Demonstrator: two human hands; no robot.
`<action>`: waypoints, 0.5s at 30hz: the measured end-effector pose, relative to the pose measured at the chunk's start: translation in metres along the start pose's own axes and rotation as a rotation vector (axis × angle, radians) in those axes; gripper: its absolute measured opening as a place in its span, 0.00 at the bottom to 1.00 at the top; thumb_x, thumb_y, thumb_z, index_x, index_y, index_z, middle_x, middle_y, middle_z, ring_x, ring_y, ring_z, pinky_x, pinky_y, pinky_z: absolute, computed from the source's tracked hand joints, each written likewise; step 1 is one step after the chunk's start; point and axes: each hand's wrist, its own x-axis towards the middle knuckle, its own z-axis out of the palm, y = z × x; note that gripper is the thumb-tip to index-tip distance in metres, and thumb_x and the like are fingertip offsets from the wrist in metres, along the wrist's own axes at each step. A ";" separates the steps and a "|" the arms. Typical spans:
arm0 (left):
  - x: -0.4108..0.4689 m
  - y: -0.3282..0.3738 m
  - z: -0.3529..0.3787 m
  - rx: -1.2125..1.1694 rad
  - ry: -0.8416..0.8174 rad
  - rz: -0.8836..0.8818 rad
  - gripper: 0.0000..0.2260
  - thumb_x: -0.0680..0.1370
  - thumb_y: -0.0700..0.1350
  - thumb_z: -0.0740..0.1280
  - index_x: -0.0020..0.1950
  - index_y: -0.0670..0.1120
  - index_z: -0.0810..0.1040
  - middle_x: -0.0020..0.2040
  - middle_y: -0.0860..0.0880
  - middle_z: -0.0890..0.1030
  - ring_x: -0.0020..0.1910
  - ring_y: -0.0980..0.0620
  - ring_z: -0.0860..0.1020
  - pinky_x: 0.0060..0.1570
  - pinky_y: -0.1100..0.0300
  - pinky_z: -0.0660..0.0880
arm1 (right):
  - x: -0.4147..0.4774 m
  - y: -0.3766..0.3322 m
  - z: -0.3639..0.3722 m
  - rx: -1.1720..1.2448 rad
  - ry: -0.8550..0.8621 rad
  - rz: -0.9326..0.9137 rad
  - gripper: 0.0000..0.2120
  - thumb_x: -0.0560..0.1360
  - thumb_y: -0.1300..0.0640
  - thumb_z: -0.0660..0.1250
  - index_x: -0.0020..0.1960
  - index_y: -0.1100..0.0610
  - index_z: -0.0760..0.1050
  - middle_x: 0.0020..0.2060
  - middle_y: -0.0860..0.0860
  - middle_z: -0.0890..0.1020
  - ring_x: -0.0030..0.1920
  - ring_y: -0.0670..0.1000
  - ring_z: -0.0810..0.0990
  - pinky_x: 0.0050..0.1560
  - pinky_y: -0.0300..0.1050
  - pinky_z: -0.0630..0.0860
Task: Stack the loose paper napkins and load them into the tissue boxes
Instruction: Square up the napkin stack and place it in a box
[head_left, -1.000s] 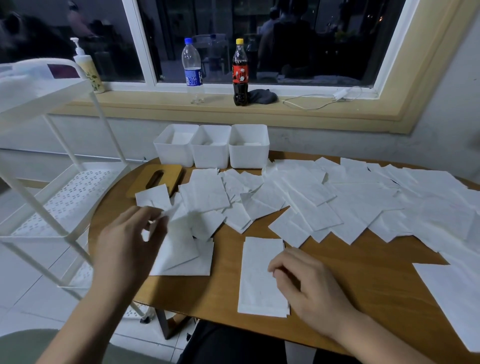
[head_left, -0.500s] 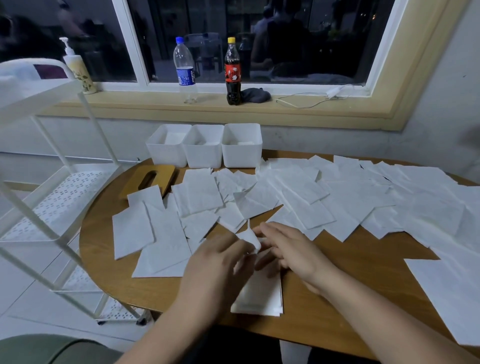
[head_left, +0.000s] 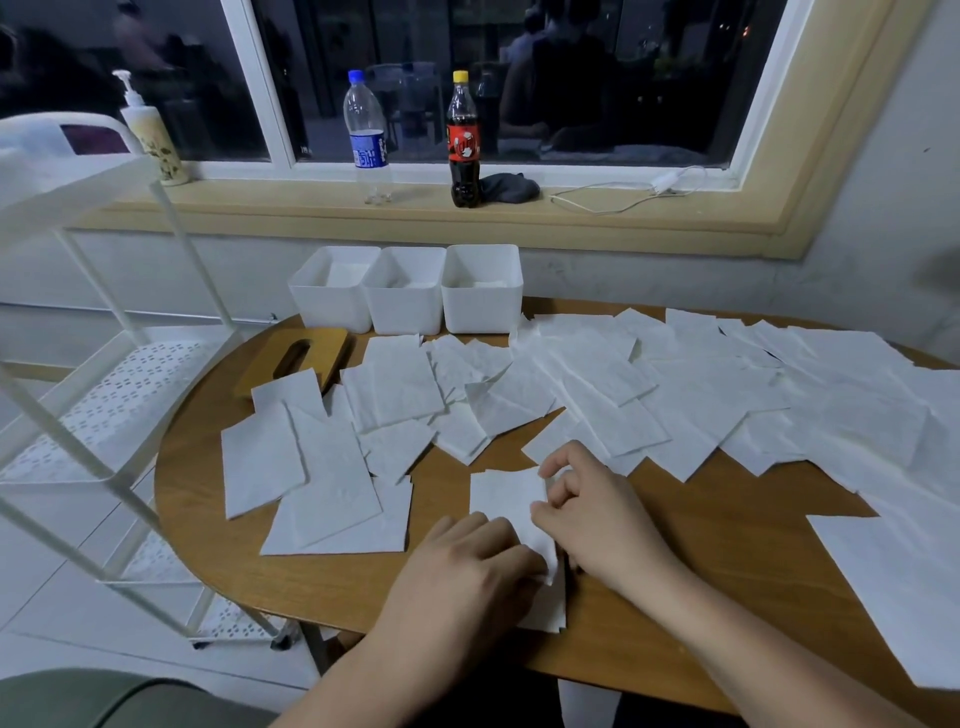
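Note:
A small stack of white napkins (head_left: 505, 498) lies near the front edge of the round wooden table (head_left: 727, 561). My left hand (head_left: 467, 569) lies on the stack's near half, fingers curled onto the top napkin. My right hand (head_left: 592, 514) pinches that napkin's right edge, which is lifted a little between the two hands. Several loose napkins (head_left: 613, 395) cover the table from left to far right. Three white open tissue boxes (head_left: 402, 306) stand in a row at the back edge. A wooden slotted lid (head_left: 296, 358) lies to their left.
A white tiered cart (head_left: 104, 395) stands close to the table's left side. On the window sill are a clear water bottle (head_left: 366, 140), a cola bottle (head_left: 463, 145), a pump bottle (head_left: 150, 140), a dark cloth and a white cable. A green seat (head_left: 78, 696) shows at bottom left.
My left hand came from the napkins at the left to the stack with a napkin. Both hands have since settled lower on the stack, flattening that napkin onto it.

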 end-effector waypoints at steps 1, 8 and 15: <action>-0.001 0.000 0.001 0.003 -0.006 0.005 0.03 0.79 0.52 0.71 0.50 0.59 0.83 0.45 0.58 0.78 0.42 0.55 0.76 0.37 0.55 0.74 | 0.000 0.002 0.001 0.001 0.005 -0.003 0.14 0.75 0.60 0.73 0.52 0.47 0.71 0.35 0.52 0.81 0.27 0.45 0.77 0.36 0.42 0.74; -0.009 -0.003 0.010 -0.016 -0.032 0.019 0.04 0.79 0.52 0.70 0.53 0.60 0.81 0.48 0.59 0.77 0.43 0.56 0.75 0.37 0.57 0.74 | 0.001 0.005 0.000 -0.025 0.000 0.023 0.18 0.72 0.60 0.73 0.51 0.45 0.68 0.39 0.52 0.79 0.30 0.50 0.78 0.33 0.43 0.75; -0.010 0.001 0.010 -0.104 -0.041 -0.021 0.06 0.82 0.60 0.69 0.54 0.60 0.82 0.49 0.60 0.77 0.46 0.58 0.77 0.42 0.59 0.76 | -0.001 0.002 0.000 -0.054 0.032 0.007 0.22 0.74 0.61 0.74 0.57 0.45 0.66 0.44 0.48 0.78 0.37 0.46 0.79 0.36 0.35 0.73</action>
